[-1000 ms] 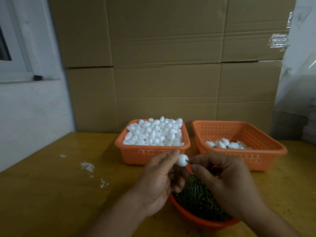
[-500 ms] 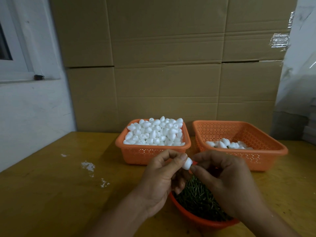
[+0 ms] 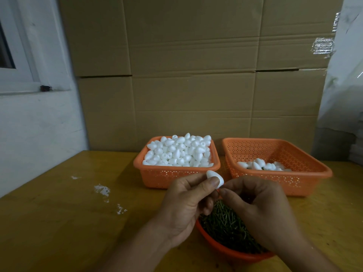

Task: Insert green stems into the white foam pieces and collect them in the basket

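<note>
While both hands' grip pinches one foam piece point(image 3: 215, 180), baskets point(image 3: 176, 174) hold more.

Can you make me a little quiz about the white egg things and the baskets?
1. True or false: the left basket is heaped with white foam pieces.
2. Which hand pinches the foam piece held up: left hand or right hand?
3. What fills the round bowl under the hands? A) green stems B) water C) coins

Key: 1 true; 2 left; 3 A.
</note>
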`<state>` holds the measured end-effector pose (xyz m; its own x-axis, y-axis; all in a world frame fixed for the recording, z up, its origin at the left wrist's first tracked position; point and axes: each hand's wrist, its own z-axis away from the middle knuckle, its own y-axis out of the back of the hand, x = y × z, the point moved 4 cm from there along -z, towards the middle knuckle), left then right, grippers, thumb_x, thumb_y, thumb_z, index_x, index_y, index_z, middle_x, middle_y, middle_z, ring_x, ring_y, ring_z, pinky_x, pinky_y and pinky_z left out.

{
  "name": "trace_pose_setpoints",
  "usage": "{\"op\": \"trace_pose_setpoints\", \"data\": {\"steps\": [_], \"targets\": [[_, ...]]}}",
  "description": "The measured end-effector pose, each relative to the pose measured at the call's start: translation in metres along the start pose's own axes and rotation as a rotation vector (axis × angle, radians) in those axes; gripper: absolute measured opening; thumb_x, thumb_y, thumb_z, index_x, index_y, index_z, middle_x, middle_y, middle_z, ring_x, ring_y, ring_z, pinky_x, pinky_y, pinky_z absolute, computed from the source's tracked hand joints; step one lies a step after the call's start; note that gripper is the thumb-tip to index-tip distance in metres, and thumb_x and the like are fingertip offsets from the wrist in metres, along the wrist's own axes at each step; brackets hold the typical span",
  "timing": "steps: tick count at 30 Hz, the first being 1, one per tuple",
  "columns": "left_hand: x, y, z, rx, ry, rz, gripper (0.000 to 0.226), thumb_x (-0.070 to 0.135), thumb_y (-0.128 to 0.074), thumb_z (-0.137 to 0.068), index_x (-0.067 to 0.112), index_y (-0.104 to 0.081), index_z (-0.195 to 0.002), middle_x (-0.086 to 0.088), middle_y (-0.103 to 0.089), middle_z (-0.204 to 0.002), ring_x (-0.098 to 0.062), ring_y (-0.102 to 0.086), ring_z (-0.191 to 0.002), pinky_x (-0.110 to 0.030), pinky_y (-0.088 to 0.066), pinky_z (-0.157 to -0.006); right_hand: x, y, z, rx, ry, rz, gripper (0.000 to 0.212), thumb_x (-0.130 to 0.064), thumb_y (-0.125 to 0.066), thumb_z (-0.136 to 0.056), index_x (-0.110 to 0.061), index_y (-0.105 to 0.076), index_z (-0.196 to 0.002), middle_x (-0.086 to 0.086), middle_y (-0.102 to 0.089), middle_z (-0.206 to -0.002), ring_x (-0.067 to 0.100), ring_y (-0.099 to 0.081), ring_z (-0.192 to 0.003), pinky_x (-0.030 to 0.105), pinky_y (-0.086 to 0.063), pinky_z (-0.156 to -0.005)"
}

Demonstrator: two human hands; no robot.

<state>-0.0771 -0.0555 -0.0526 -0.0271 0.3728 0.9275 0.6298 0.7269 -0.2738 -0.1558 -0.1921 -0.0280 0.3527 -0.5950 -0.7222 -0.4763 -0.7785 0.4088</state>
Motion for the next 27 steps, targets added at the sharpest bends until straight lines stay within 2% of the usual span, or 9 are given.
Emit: {"op": "trace_pose_setpoints", "data": {"steps": [4,7,10,13,18,21,27], "targets": [[0.0,0.001,0.0,0.001,-0.004,-0.01,0.017,0.026,-0.074,-0.08,0.014,-0.079,-0.09,-0.002,-0.062,-0.07,-0.009,-0.051,-0.058,-0.02,-0.04,-0.051,-0.003,-0.002,0.001,-0.007,0.014,-0.015,0.018,-0.019,-0.077,-0.084,-0.036,-0.075,-0.077,-0.011,-0.071,-0.064,0.003,-0.059,-0.047,0.011,-0.039,-0.043],[0.001,0.001,0.0,0.013,-0.048,-0.091,0.013,0.029,-0.076,-0.085,0.016,-0.078,-0.087,-0.001,-0.059,-0.068,-0.01,-0.048,-0.056,-0.02,-0.038,-0.05,-0.005,-0.003,0.002,-0.003,0.022,0.016,0.02,-0.023,-0.075,-0.084,-0.043,-0.073,-0.083,-0.014,-0.072,-0.065,0.006,-0.061,-0.049,0.02,-0.047,-0.043],[0.002,0.0,0.0,0.023,-0.102,-0.172,0.014,0.032,-0.07,-0.086,0.02,-0.076,-0.085,0.0,-0.058,-0.067,-0.012,-0.047,-0.057,-0.021,-0.038,-0.05,-0.004,-0.003,0.002,0.012,0.017,0.032,0.022,-0.022,-0.075,-0.085,-0.044,-0.072,-0.083,-0.015,-0.072,-0.067,0.007,-0.065,-0.054,0.029,-0.055,-0.052],[0.004,-0.001,0.001,0.021,-0.162,-0.272,0.016,0.034,-0.065,-0.09,0.021,-0.074,-0.087,-0.002,-0.056,-0.068,-0.012,-0.047,-0.057,-0.022,-0.039,-0.051,-0.006,-0.004,0.003,0.002,0.022,0.011,0.023,-0.021,-0.074,-0.086,-0.044,-0.072,-0.083,-0.016,-0.072,-0.065,0.005,-0.064,-0.052,0.017,-0.049,-0.048],[0.008,-0.004,0.005,0.006,-0.273,-0.434,0.017,0.037,-0.058,-0.096,0.029,-0.067,-0.085,0.008,-0.055,-0.066,-0.006,-0.05,-0.06,-0.019,-0.041,-0.054,-0.008,-0.006,0.004,-0.001,0.023,-0.027,0.023,-0.017,-0.076,-0.085,-0.04,-0.073,-0.082,-0.015,-0.07,-0.062,0.001,-0.062,-0.05,0.009,-0.041,-0.045],[0.009,-0.006,0.006,0.002,-0.315,-0.484,0.016,0.039,-0.057,-0.097,0.029,-0.066,-0.087,0.015,-0.058,-0.068,0.002,-0.052,-0.064,-0.016,-0.042,-0.059,-0.007,-0.007,0.004,0.023,0.021,-0.053,0.023,-0.016,-0.076,-0.085,-0.038,-0.074,-0.079,-0.012,-0.07,-0.061,0.002,-0.06,-0.048,0.009,-0.039,-0.044],[0.01,-0.006,0.007,0.011,-0.346,-0.466,0.014,0.036,-0.059,-0.097,0.027,-0.067,-0.09,0.016,-0.059,-0.068,0.003,-0.054,-0.065,-0.015,-0.043,-0.059,-0.006,-0.009,0.004,0.024,0.024,-0.092,0.023,-0.014,-0.076,-0.086,-0.036,-0.075,-0.08,-0.01,-0.073,-0.067,0.005,-0.066,-0.056,0.012,-0.046,-0.049]]}}
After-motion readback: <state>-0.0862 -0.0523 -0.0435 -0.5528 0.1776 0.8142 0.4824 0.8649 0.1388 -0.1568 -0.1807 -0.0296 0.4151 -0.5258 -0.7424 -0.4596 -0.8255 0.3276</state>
